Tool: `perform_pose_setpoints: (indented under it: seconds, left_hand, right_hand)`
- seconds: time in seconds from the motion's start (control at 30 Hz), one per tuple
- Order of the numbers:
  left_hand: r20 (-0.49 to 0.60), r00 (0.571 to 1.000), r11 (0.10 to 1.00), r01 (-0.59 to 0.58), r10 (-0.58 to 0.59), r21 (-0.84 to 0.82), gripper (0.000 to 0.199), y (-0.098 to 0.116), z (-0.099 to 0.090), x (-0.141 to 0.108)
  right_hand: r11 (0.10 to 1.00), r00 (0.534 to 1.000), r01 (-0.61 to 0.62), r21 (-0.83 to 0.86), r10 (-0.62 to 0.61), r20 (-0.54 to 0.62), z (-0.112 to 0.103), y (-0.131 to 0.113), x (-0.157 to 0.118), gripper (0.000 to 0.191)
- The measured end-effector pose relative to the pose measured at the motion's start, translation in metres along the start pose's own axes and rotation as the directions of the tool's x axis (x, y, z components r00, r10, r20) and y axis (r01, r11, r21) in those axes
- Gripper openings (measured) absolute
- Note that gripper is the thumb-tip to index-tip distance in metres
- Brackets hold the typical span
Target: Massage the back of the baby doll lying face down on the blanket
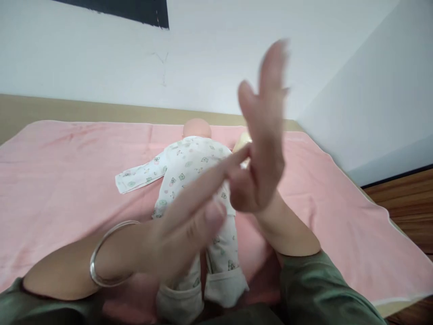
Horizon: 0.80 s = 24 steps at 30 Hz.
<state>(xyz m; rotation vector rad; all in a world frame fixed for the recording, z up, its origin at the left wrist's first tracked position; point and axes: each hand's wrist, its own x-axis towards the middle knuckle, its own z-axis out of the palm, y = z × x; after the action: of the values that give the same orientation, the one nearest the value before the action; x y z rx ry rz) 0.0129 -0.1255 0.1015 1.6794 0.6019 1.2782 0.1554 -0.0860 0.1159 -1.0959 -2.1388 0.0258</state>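
My left hand (189,230), with a silver bangle on its wrist, reaches up to the right with its fingers stretched out. Its fingertips meet or overlap my right hand (264,149), which is raised with some fingers pointing up. Both hands are smeared by motion, and I see nothing held in either. Below and behind them a baby doll (192,158) in white printed clothes lies with its bald head at the far end. Its left-side sleeve (140,176) is spread out flat; my hands cover part of its body.
A pink blanket (84,180) lies under the doll on a bed or table. Partly hidden behind my right hand is a pale yellow rounded object (241,141). A white wall (118,67) stands at the back, and brown wood (406,203) shows at the right.
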Motion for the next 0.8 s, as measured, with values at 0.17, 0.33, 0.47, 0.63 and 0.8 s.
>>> perform_pose_setpoints:
  seconds: [0.17,0.33,0.47,0.63,0.8]
  left_hand:
    - [-0.487,0.873,0.954,0.125,0.024,0.272,0.044,-0.084,-0.030,0.040]
    - [-0.496,0.868,0.772,0.331,-0.024,0.543,0.042,-0.147,-0.045,0.057]
    - [-0.474,0.880,0.718,0.331,-0.002,0.612,0.046,-0.154,-0.047,0.055]
    - [-0.416,0.906,0.620,0.370,-0.078,0.691,0.048,-0.153,-0.052,0.056]
    - [-0.360,0.929,0.577,0.337,-0.079,0.744,0.044,-0.155,-0.057,0.054]
  right_hand:
    - [0.997,0.988,-0.054,-0.054,0.061,0.140,0.051,0.039,0.011,0.055]
    - [0.992,0.940,-0.118,-0.049,0.127,0.318,0.102,0.061,0.007,0.052]
    - [0.989,0.936,-0.144,-0.022,0.143,0.322,0.109,0.077,0.007,0.053]
    - [0.976,0.914,-0.220,0.008,0.203,0.350,0.101,0.098,0.013,0.060]
    - [0.972,0.892,-0.230,-0.040,0.227,0.390,0.093,0.102,0.017,0.063]
